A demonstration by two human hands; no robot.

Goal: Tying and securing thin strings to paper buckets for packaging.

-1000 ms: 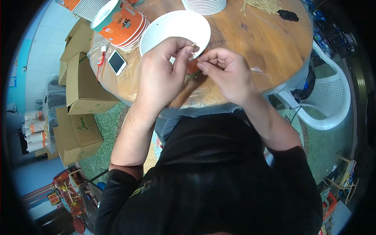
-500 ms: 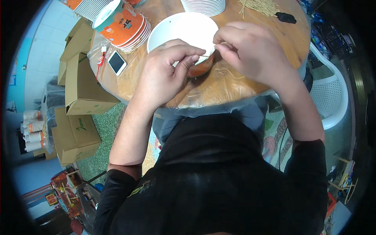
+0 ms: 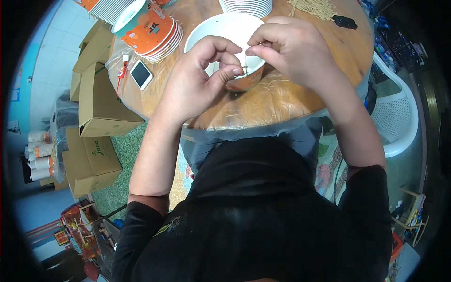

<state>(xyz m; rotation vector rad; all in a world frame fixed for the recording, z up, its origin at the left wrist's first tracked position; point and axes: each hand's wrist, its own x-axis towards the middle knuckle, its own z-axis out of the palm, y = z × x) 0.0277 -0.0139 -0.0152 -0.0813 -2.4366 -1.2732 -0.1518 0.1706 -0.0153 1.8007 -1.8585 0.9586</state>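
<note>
A round paper bucket [image 3: 209, 30], white inside and orange outside, stands near the table's front edge. My left hand [image 3: 197, 70] is at its near rim, the thumb and a bent finger pinching by a short piece of thin tan cord [image 3: 244, 69]; the index finger curves above them. Over the bucket's right side, my right hand [image 3: 291, 51] has thumb and fingertips pinched together on what seems the same cord, mostly hidden by the fingers. At the back right lies a bundle of similar tan cords [image 3: 312, 8].
Stacked orange and teal paper buckets [image 3: 148, 30] stand left of the bucket, with another stack [image 3: 246, 6] behind. A white phone [image 3: 141, 75], a red cable [image 3: 122, 73] and a black object [image 3: 344, 21] lie on the wooden table [image 3: 282, 103]. Cardboard boxes [image 3: 105, 101] and a white chair [image 3: 397, 113] flank it.
My right hand has shifted slightly left, closer to my left fingertips. My left index finger has lifted away from the thumb. The bucket has moved a little to the right.
</note>
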